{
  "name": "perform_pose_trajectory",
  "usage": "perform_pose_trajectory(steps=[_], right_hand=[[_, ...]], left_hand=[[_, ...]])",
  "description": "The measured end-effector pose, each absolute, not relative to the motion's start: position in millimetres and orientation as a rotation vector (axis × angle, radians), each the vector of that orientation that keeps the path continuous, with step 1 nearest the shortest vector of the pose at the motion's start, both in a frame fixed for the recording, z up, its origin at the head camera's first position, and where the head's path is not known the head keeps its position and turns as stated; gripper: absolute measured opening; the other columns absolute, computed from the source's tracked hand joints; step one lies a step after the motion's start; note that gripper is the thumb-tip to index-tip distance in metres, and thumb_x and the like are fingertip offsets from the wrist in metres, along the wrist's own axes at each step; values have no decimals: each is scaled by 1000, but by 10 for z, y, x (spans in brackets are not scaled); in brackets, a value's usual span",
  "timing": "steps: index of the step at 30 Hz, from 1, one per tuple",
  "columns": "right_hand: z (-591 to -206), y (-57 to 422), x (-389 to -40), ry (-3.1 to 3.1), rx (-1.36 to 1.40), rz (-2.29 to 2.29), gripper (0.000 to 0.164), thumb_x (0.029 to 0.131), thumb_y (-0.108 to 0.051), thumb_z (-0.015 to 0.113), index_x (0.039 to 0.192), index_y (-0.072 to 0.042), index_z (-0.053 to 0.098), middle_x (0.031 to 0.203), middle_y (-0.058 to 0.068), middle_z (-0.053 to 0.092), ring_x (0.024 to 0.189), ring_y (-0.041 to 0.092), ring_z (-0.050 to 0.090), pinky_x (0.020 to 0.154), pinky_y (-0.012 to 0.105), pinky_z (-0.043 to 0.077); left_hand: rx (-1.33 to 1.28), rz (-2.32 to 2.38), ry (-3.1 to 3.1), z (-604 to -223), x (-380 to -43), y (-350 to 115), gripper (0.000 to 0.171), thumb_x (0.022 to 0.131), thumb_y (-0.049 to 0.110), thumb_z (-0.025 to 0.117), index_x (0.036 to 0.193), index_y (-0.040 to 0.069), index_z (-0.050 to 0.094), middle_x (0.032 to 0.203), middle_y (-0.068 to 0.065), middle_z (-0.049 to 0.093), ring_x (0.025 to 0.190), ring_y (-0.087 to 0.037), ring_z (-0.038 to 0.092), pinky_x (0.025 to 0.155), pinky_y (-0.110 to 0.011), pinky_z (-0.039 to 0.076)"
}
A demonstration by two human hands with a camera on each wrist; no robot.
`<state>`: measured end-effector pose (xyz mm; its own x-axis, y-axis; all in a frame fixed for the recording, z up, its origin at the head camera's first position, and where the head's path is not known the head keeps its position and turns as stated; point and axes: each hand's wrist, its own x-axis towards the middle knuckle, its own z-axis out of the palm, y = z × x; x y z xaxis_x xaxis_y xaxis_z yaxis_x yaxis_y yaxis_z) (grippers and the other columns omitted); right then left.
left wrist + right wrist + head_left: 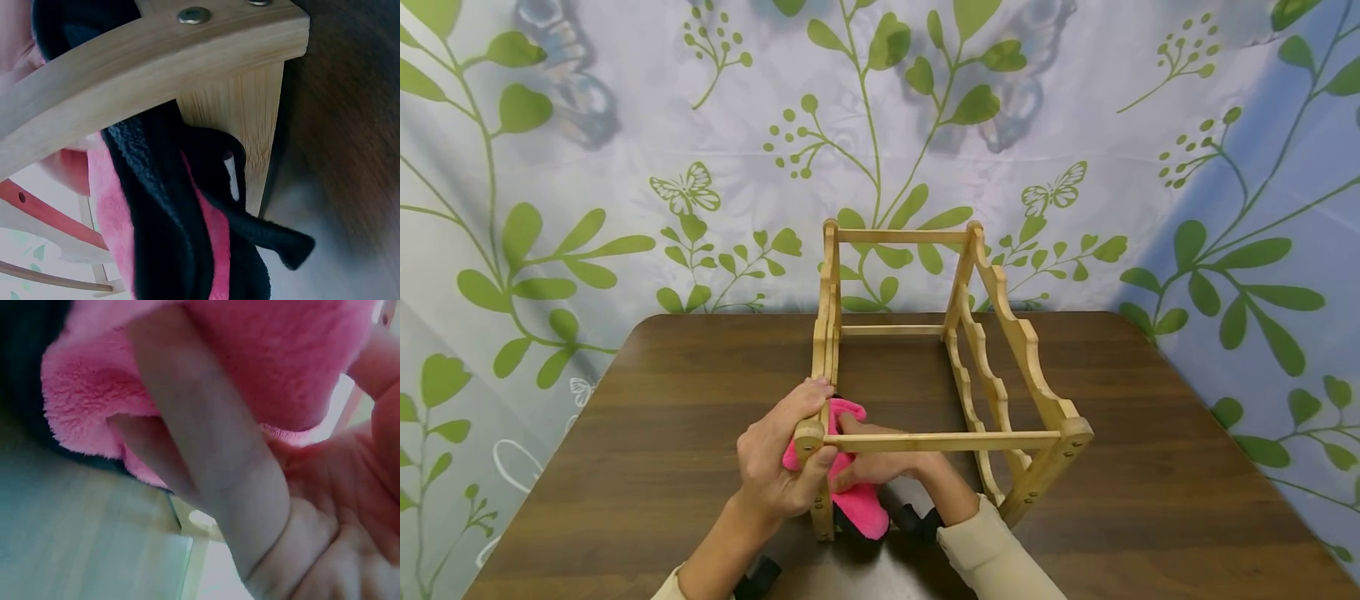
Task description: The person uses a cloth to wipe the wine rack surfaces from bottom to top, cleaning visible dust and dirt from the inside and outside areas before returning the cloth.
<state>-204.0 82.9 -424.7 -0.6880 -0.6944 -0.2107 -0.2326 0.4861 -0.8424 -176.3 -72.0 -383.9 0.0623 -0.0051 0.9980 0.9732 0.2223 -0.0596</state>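
Observation:
A light wooden rack [1030, 350] with scalloped side rails stands on the table. My left hand [775, 462] grips its near left corner, thumb in front of the post and fingers over the top. A pink fluffy cloth with a black side [863, 507] is wrapped about the left side of the frame. My right hand [887, 467] reaches behind the near top bar and holds the cloth against that side. In the right wrist view the fingers [212, 456] press into the pink pile [281, 362]. The left wrist view shows the cloth's black edge [169, 206] hanging beside a wooden post [234, 106].
The dark brown wooden table [685, 400] extends around the rack. Behind it hangs a pale curtain [745, 125] printed with green leaves and butterflies. Screw heads [194, 15] show on the rack's rail.

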Motion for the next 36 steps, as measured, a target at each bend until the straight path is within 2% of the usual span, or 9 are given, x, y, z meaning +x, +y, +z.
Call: perform_pose_trajectory(steps=[5,11,15,18,22,26,29,31,36], right_hand=[[-4343,746,-2063,2411,-828,-1104,62,76,-9,72,126,3,38,95,4,53,75,10,53,64,21,48],[-4382,703,-2156,2719,-779,-1096,61,83,-20,70,131,0,38,93,7,56,76,16,58,58,25,50],[-4349,743,-2264,2600,-774,-1223,71,82,-20,77,137,0,37,98,8,62,77,14,61,61,25,53],[-4234,776,-2279,2526,-730,-1226,63,82,-7,75,137,1,45,102,7,64,81,14,61,68,25,53],[-4116,853,-2341,2579,-642,-1139,48,83,5,65,130,-4,58,86,4,60,71,15,53,60,24,45],[-4029,954,-2461,2826,-509,-1135,30,85,-3,64,114,-10,64,82,2,59,67,17,52,60,30,43],[-3955,1009,-2523,3019,-345,-1269,27,87,-9,62,114,-11,63,95,6,66,80,24,61,71,44,49],[-3927,1024,-2572,3038,-250,-1474,33,91,-11,60,124,-11,61,107,9,67,93,28,62,81,50,49],[-3918,951,-2744,2596,-212,-2187,46,101,-10,51,146,-15,46,133,11,55,114,28,53,99,46,43]], left_hand=[[-1059,-1032,-1247,-3846,-1752,-702,42,97,24,63,95,-18,61,93,-28,68,98,-32,70,91,-34,53],[-1065,-1026,-1261,-3839,-1747,-708,42,97,25,63,95,-17,61,94,-26,68,99,-31,70,92,-33,53],[-1060,-1012,-1260,-3829,-1752,-709,43,97,26,63,95,-17,62,93,-25,69,97,-30,70,91,-32,53],[-1055,-1005,-1260,-3828,-1755,-716,43,97,26,62,94,-17,62,92,-25,69,96,-31,70,91,-33,53],[-1067,-1010,-1271,-3828,-1751,-726,42,97,25,62,94,-17,61,93,-25,68,95,-32,70,92,-35,53],[-1074,-1009,-1278,-3827,-1745,-730,41,97,25,62,94,-16,61,93,-26,68,93,-33,70,92,-35,53],[-1076,-1002,-1273,-3830,-1748,-728,41,97,24,63,94,-16,61,92,-26,68,92,-34,70,92,-36,53],[-1078,-997,-1267,-3830,-1752,-725,41,97,25,63,93,-16,61,92,-26,67,92,-34,70,91,-36,53],[-1076,-994,-1260,-3835,-1767,-732,40,97,25,63,93,-15,61,91,-26,67,92,-34,70,91,-37,53]])
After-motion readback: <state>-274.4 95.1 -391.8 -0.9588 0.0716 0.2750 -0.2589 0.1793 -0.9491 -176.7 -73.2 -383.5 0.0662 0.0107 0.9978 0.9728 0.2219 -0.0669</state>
